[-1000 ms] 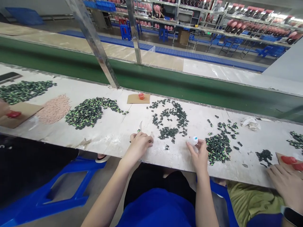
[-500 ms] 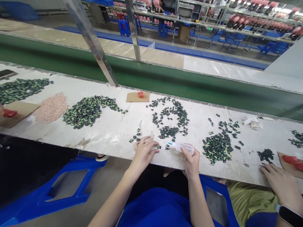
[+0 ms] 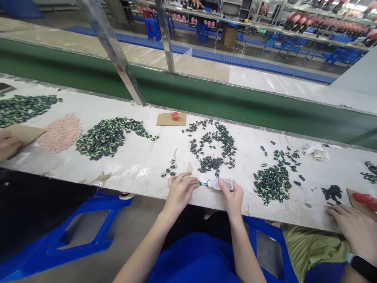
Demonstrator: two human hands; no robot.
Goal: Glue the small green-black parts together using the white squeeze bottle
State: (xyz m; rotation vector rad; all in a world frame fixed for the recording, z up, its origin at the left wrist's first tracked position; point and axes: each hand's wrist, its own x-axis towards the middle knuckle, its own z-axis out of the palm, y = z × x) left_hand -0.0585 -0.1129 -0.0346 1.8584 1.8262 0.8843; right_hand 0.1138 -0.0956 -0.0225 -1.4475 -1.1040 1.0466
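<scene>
A factory assembly line: a long desk [image 3: 132, 165] heaped with small green-black parts [image 3: 103, 137] runs beside a green conveyor [image 3: 206, 102], with racks of pink goods [image 3: 318, 27] and blue stools [image 3: 153, 29] behind.

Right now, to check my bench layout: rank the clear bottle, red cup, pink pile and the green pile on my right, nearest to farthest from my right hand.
1. The clear bottle: held in the right hand.
2. The green pile: just to the right.
3. The red cup: farther back, to the left.
4. The pink pile: far left.
</scene>
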